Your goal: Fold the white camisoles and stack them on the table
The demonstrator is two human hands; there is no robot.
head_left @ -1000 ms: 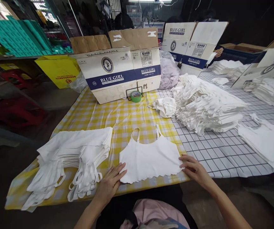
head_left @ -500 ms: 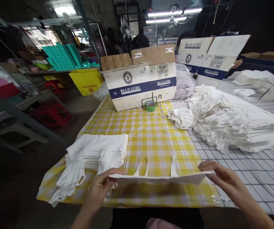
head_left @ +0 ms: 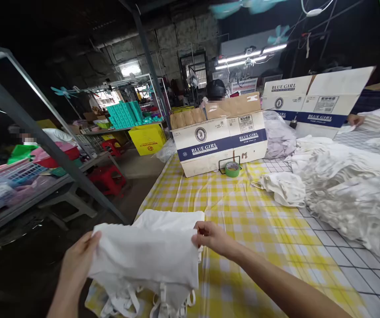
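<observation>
A white strappy top (head_left: 146, 256) hangs spread between my two hands above the left pile of folded white tops (head_left: 170, 219) on the yellow checked tablecloth (head_left: 239, 212). My left hand (head_left: 77, 265) grips its left edge with curled fingers. My right hand (head_left: 211, 236) pinches its upper right corner. Straps dangle below the garment at the table's near edge.
A large heap of white tops (head_left: 352, 185) covers the grid cloth at right, with a crumpled one (head_left: 284, 187) beside it. A Blue Girl carton (head_left: 221, 139) and green tape roll (head_left: 232, 168) stand behind. Shelving, red stools and another person's hand (head_left: 355, 119) lie beyond.
Both hands lifted the flat top off the table and carried it left over the folded pile. The camera view swung up and to the left.
</observation>
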